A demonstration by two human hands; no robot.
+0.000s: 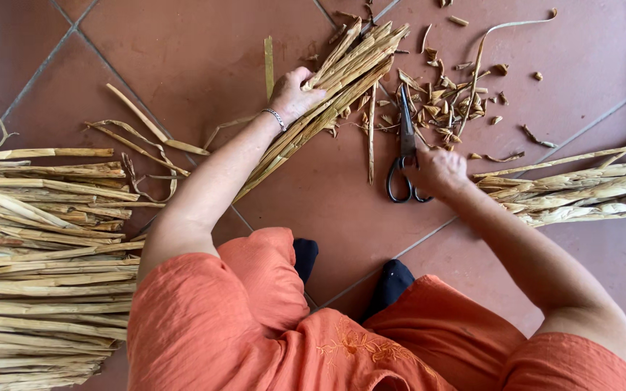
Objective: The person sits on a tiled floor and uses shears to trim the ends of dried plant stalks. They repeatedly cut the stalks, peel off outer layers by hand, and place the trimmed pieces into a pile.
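We see our left hand (293, 93) closed around a slanting bundle of pale, dry, flat straw-coloured stalks (327, 90), gripping it near its upper, cut end; a thin silver bracelet (275, 118) sits at that wrist. The bundle runs from the upper middle of the floor down and to the left, its lower end resting on the terracotta tile floor (197, 51) just beside our forearm.

Our right hand (440, 172) lies on the looped handles of a pair of dark metal scissors (406, 148), which rest flat on the tiles with blades together, pointing away from us. We cannot tell whether the fingers have curled through the loops or only rest upon them.

Beyond the scissor tips lies a scatter of short brown trimmed scraps (447, 101), close to the bundle's cut end. A large stack of long dried stalks (38, 253) fills the left edge of the view, reaching almost to our orange-clad knee (204, 311). A smaller sheaf of similar stalks (581, 190) lies at the right, its near ends just beside our right wrist.

Between the two hands the tiles are bare, and the same holds for the strip between the scissors and our dark-socked feet (393, 279).
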